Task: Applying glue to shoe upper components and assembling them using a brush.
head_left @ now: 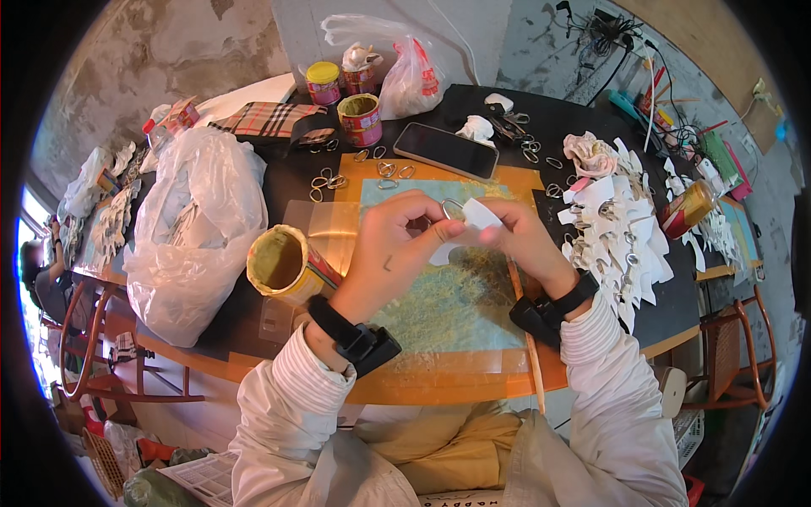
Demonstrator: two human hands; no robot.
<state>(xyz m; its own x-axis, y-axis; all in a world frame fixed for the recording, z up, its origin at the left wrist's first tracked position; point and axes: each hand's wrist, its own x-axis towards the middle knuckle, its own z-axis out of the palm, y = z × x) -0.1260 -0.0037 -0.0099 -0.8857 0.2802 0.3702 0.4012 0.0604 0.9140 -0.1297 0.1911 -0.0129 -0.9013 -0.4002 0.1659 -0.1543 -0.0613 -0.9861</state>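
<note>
One ring [452,205]: just above the left thumb, over the middle of the mat [431,321]; its plain loop stands up from the fingertips, tilted, rounded end toward the worktop [676,313]'s far edge.
Left hand [405,232]: thumb and forefinger pinched on the ring; probably gripped low so its loop shows.
Right hand [528,232]: fingertips pinching a white piece [480,215] against the left thumb; likely held flat side up for a clear view.
White piece's lie: visible part slants from upper left down toward the right fingertips; its full long axis cannot be told, fingers cover it; nor whether it passes through the ring.
Spare rings [329,180]: scattered beyond the mat's far edge, presumably within easy reach.
Pile [617,228]: white pieces heaped by the worktop's right end, seemingly clear of the mat.
Pot [279,258]: mouth up, beside the left forearm; stick [534,363] points at the near edge.
</note>
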